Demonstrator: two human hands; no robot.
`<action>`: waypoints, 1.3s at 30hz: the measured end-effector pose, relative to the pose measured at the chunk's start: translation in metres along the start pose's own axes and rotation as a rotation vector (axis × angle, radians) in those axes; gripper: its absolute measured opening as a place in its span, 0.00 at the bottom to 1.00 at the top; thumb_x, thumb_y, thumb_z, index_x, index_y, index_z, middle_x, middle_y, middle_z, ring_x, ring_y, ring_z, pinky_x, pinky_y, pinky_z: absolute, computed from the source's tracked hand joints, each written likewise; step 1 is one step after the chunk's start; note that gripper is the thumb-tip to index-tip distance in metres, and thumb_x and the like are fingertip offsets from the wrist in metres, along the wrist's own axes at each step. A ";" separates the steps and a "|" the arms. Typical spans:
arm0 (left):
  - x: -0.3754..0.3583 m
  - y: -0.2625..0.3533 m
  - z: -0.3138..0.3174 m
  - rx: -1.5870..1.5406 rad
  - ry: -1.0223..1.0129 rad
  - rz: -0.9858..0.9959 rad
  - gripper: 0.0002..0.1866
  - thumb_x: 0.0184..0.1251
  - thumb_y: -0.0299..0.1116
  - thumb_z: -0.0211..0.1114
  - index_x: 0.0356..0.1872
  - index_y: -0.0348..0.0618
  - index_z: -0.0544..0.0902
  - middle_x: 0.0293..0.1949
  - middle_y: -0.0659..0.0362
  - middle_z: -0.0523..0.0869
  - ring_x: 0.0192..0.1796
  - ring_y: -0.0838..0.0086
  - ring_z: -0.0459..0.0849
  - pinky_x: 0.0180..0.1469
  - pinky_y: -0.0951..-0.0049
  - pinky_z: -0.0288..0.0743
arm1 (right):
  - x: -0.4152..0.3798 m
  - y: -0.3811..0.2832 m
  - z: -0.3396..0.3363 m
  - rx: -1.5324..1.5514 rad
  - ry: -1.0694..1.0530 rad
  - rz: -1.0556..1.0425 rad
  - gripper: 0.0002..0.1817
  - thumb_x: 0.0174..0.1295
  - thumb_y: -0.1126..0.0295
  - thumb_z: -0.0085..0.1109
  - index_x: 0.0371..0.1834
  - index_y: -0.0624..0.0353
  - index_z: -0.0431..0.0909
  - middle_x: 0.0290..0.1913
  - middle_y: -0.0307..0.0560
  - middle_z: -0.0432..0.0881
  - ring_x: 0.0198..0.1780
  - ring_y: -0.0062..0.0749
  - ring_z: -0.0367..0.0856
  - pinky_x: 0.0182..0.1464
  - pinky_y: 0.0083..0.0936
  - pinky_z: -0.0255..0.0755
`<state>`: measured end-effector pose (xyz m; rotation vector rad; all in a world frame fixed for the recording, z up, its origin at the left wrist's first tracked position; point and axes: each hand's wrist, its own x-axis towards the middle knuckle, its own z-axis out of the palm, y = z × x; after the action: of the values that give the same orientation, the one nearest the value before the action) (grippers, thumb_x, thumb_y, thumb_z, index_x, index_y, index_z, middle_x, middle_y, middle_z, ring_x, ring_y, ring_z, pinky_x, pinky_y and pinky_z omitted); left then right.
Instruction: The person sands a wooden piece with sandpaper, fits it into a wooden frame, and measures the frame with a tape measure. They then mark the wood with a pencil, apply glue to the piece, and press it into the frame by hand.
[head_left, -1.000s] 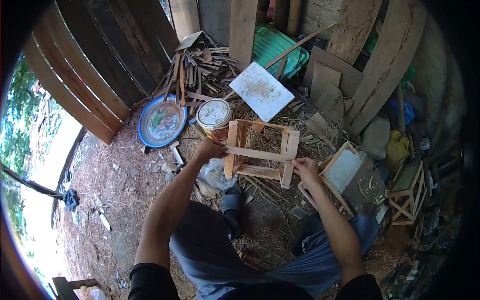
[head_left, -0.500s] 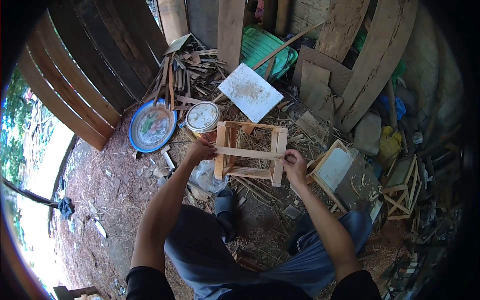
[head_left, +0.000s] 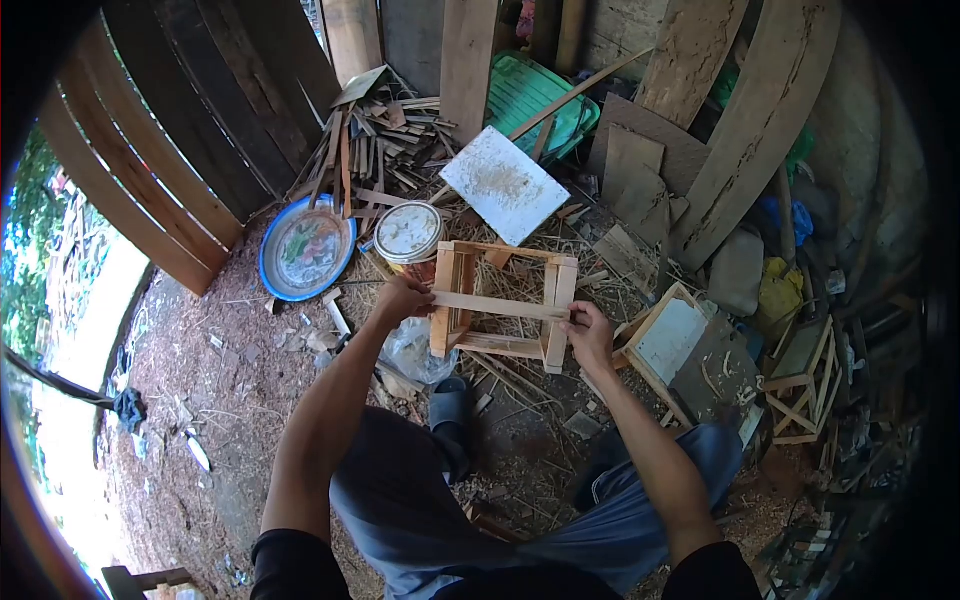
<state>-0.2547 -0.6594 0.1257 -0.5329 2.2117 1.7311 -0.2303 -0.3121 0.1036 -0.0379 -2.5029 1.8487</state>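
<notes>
You had the wooden frame (head_left: 500, 300) on the ground w/ its posts & lower rails already joined, left hand (head_left: 402, 298) & right hand (head_left: 588, 335) fingers clamped on the top slat (head_left: 500, 306), which looked not yet fixed.

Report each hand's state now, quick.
Left hand: closed on the left end of the wooden slat laid across the wooden frame.
Right hand: closed on the slat's right end.
</notes>
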 end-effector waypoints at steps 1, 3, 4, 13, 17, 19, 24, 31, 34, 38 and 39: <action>0.001 -0.001 0.000 0.007 0.000 0.011 0.09 0.56 0.24 0.67 0.36 0.28 0.81 0.30 0.52 0.85 0.30 0.70 0.87 0.31 0.74 0.85 | 0.000 -0.002 -0.001 0.002 -0.004 0.000 0.16 0.53 0.79 0.65 0.46 0.61 0.75 0.38 0.47 0.84 0.38 0.25 0.83 0.40 0.21 0.75; 0.001 0.000 0.001 0.019 -0.001 0.035 0.09 0.56 0.23 0.67 0.37 0.28 0.81 0.30 0.51 0.85 0.29 0.70 0.87 0.31 0.74 0.84 | 0.001 -0.002 -0.001 -0.014 -0.004 -0.001 0.16 0.53 0.79 0.65 0.46 0.61 0.75 0.39 0.48 0.84 0.39 0.26 0.83 0.40 0.22 0.75; 0.000 0.002 0.000 0.019 -0.003 0.043 0.09 0.56 0.23 0.67 0.37 0.28 0.81 0.30 0.51 0.86 0.29 0.70 0.87 0.31 0.74 0.84 | 0.003 0.000 -0.001 -0.032 -0.002 -0.003 0.16 0.53 0.79 0.65 0.46 0.61 0.75 0.39 0.48 0.84 0.39 0.26 0.83 0.40 0.22 0.75; -0.003 0.008 -0.001 0.069 -0.022 0.017 0.11 0.57 0.23 0.66 0.41 0.28 0.80 0.35 0.50 0.85 0.34 0.70 0.87 0.37 0.75 0.84 | 0.008 0.011 -0.001 -0.030 -0.005 0.007 0.16 0.53 0.80 0.65 0.45 0.62 0.76 0.38 0.47 0.83 0.39 0.25 0.82 0.41 0.21 0.74; 0.002 0.002 -0.005 0.106 -0.031 0.068 0.10 0.57 0.23 0.66 0.39 0.28 0.80 0.34 0.51 0.85 0.34 0.69 0.87 0.38 0.75 0.84 | 0.007 0.009 -0.002 0.003 -0.040 0.039 0.15 0.53 0.81 0.64 0.45 0.62 0.76 0.39 0.46 0.83 0.40 0.25 0.81 0.41 0.21 0.74; 0.009 -0.008 -0.004 0.105 -0.015 0.091 0.10 0.55 0.23 0.67 0.37 0.29 0.81 0.32 0.52 0.85 0.32 0.70 0.87 0.35 0.75 0.83 | 0.008 0.015 0.002 -0.005 -0.033 -0.002 0.16 0.53 0.81 0.64 0.45 0.62 0.76 0.39 0.46 0.83 0.40 0.26 0.82 0.42 0.21 0.74; 0.003 -0.004 0.002 0.214 0.052 0.047 0.10 0.57 0.24 0.66 0.39 0.29 0.80 0.32 0.51 0.85 0.31 0.71 0.87 0.33 0.76 0.83 | 0.015 0.012 0.010 -0.091 0.003 -0.014 0.15 0.54 0.79 0.64 0.46 0.62 0.77 0.39 0.46 0.83 0.41 0.29 0.83 0.45 0.24 0.75; 0.031 -0.006 0.012 0.084 0.255 0.273 0.11 0.58 0.27 0.66 0.40 0.32 0.84 0.30 0.55 0.86 0.30 0.76 0.83 0.35 0.76 0.77 | 0.047 0.021 0.016 -0.157 0.084 0.010 0.13 0.57 0.74 0.62 0.46 0.63 0.77 0.40 0.48 0.84 0.41 0.30 0.82 0.44 0.27 0.75; 0.032 0.019 0.028 0.067 0.238 0.207 0.10 0.59 0.29 0.66 0.39 0.33 0.84 0.28 0.56 0.86 0.28 0.77 0.82 0.33 0.77 0.75 | 0.061 0.013 0.008 -0.058 0.112 0.122 0.13 0.57 0.74 0.62 0.46 0.63 0.78 0.40 0.48 0.84 0.39 0.31 0.82 0.43 0.28 0.75; 0.060 0.016 0.045 0.043 0.343 0.202 0.10 0.59 0.32 0.66 0.34 0.34 0.84 0.24 0.58 0.84 0.24 0.80 0.79 0.26 0.78 0.72 | 0.069 0.006 -0.004 -0.030 0.064 0.285 0.16 0.58 0.75 0.61 0.50 0.64 0.75 0.44 0.48 0.81 0.43 0.30 0.81 0.42 0.26 0.77; 0.074 0.007 0.048 0.069 0.381 0.251 0.09 0.58 0.31 0.65 0.34 0.34 0.84 0.24 0.58 0.84 0.23 0.80 0.78 0.24 0.78 0.71 | 0.069 0.019 -0.003 -0.188 0.081 0.125 0.17 0.58 0.74 0.62 0.50 0.65 0.76 0.43 0.49 0.82 0.43 0.31 0.82 0.43 0.26 0.77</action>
<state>-0.3238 -0.6200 0.0879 -0.6374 2.6940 1.7836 -0.2996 -0.3011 0.0869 -0.2737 -2.6644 1.6075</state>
